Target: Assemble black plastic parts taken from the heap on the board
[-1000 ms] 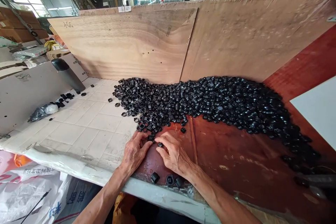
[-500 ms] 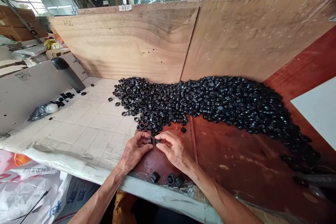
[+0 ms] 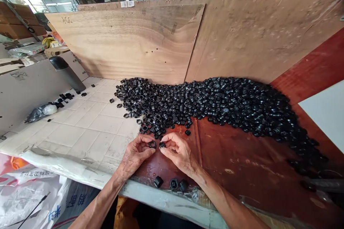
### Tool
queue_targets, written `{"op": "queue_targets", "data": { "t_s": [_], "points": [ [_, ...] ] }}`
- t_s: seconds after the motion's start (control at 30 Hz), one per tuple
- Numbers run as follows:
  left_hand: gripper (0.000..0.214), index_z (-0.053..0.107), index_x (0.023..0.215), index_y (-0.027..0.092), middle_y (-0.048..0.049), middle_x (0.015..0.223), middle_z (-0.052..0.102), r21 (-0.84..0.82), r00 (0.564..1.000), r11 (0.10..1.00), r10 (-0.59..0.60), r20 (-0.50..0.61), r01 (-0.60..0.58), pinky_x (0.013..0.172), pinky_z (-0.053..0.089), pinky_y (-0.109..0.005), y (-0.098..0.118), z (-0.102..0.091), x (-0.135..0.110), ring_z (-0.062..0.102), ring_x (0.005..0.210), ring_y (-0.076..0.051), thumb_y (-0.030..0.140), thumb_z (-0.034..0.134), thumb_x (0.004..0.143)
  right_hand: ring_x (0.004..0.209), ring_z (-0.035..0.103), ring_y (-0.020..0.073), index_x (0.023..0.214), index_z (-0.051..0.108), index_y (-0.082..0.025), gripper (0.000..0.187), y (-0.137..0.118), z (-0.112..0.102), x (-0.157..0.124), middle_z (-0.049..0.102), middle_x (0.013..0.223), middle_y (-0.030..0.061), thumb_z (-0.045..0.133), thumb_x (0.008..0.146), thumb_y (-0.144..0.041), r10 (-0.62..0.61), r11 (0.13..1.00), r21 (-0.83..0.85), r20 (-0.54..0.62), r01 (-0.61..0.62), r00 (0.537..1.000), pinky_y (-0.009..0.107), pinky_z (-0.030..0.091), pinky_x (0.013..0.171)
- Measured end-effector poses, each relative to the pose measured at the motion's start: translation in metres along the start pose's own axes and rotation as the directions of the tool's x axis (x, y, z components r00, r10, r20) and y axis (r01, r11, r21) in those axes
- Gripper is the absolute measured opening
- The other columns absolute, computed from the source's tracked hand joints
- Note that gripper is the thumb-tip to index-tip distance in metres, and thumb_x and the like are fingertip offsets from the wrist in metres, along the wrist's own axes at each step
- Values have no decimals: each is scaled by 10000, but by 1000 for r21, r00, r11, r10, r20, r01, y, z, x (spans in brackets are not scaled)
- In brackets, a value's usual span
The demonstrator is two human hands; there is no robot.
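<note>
Between the thumb and fingers of my left hand (image 3: 136, 153) is a black plastic ring (image 3: 152, 145), its round opening turned towards me. My right hand (image 3: 179, 152) pinches a small black plastic cap (image 3: 162, 145), partly covered by the fingertips. The two pieces are close together but apart, above the near edge of a large pile of black plastic parts (image 3: 215, 103). Rings with open centres lie at the pile's left end, and more solid pieces to the right. Nearer me, three black parts (image 3: 174, 184) rest by the table's front edge.
A tall wooden board (image 3: 129, 43) stands behind the pile. On the left of the pale tiled tabletop (image 3: 88, 121) are a dark bottle (image 3: 67, 73), leaning, and a plastic bag (image 3: 39, 113) with loose black bits. White sacks (image 3: 29, 200) are below the front edge at left.
My left hand has turned its ring so the opening now faces me. The cap in my right hand has also been tilted. The camera view has shifted slightly.
</note>
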State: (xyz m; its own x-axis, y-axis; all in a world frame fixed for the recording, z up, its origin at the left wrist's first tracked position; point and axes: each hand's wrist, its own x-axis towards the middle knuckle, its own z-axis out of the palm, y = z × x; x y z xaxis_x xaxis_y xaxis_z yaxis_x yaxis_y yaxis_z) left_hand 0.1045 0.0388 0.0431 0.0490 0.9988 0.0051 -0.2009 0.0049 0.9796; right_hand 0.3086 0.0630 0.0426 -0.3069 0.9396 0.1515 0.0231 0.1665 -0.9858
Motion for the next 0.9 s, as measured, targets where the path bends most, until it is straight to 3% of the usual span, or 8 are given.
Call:
{"op": "queue_targets", "data": {
  "t_s": [0.13,0.27,0.37,0.5,0.6,0.9],
  "points": [
    [259,701,849,185,-4,983,692,-35,1000,999,11,-15,-11,782,553,-236,0,-2,0,677,836,-125,193,920,711,760,665,145,947,724,-212,145,0,1,1,693,982,33,700,805,-203,-66,998,-11,5,66,998,249,561,673],
    [286,743,998,214,-21,1014,734,-26,999,1000,1,50,1,831,548,-261,3,-3,-1,685,911,-157,217,899,758,850,699,166,1020,753,-221,200,5,3,0,702,1039,48,693,830,-201,-83,996,19,37,83,996,265,588,735],
    [371,773,1115,223,-51,1116,755,13,997,1000,-15,74,14,896,548,-294,3,-3,-1,695,1021,-201,239,896,765,802,694,160,1014,725,-218,183,6,3,0,717,962,28,716,831,-221,-63,998,19,14,63,998,259,585,727],
    [289,784,1070,212,-48,1055,779,16,990,997,-81,120,79,897,550,-297,3,-2,-2,716,965,-191,259,873,800,788,682,161,950,720,-214,118,2,2,1,716,927,25,725,836,-244,-96,995,-8,-45,96,994,249,581,709],
    [243,757,1008,205,-21,978,774,-31,991,994,-104,88,108,855,549,-271,7,0,-3,711,879,-158,262,875,803,811,688,173,941,738,-219,107,0,2,2,725,955,37,721,835,-221,-163,985,-66,-66,159,984,252,577,698],
    [282,776,979,197,-31,1009,786,1,991,995,-98,90,98,885,588,-314,3,1,-2,730,884,-176,261,913,741,845,713,206,947,743,-221,62,-5,1,0,753,942,60,697,906,-223,-279,932,-236,23,276,960,305,570,758]
  ]
}}
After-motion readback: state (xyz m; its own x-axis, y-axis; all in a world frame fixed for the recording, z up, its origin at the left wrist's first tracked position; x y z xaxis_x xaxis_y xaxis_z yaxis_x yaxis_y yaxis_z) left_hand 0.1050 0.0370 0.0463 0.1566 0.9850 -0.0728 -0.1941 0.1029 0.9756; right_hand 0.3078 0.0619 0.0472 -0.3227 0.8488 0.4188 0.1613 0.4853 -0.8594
